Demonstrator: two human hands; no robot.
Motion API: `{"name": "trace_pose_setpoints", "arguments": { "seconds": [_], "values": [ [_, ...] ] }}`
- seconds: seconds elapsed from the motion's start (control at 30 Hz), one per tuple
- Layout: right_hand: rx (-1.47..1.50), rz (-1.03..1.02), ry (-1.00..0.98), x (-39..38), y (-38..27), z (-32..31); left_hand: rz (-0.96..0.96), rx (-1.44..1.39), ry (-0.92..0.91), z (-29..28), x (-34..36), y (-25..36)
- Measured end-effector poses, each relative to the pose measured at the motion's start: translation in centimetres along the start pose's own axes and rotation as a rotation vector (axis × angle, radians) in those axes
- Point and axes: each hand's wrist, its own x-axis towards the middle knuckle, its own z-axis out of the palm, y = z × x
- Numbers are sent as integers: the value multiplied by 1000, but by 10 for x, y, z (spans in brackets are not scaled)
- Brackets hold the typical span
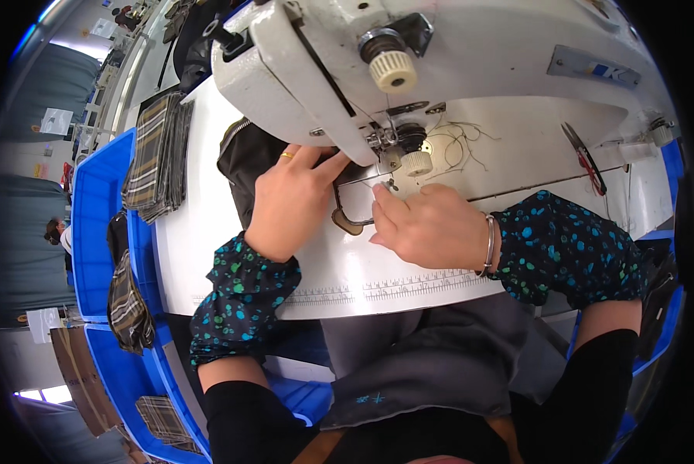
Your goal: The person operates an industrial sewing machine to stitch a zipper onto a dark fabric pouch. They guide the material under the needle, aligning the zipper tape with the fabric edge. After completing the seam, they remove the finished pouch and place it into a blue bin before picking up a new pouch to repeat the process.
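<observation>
Note white table (pixel 183 251) beneath sewing machine (pixel 486 58), the landmark. Well left of machine, see blue bin (pixel 90 224); nearer it, plaid cloth stack (pixel 155 158). Just left of machine's needle area, find dark zippered cloth (pixel 244 162). Beside machine head, see left hand (pixel 291 203) on that cloth with fingers partly spread; cannot tell whether pinching. Before needle area, see right hand (pixel 436 230) with fingers curled; cannot tell whether pinching. Right of needle area, spot scissors (pixel 583 157).

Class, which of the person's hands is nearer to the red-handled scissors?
Right. The right hand is left of the scissors and lower in the picture; the left hand is farther left, at the dark fabric.
</observation>
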Motion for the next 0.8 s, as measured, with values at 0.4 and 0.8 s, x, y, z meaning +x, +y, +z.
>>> {"name": "trace_pose_setpoints", "arguments": {
  "seconds": [0.4, 0.8],
  "values": [
    [-61, -105, 151, 7, 1, 4, -168, -443, -298, -21, 7, 20],
    [-126, -186, 59, -2, -10, -4, -51, 18, -108, -6, -3, 50]
  ]
}}
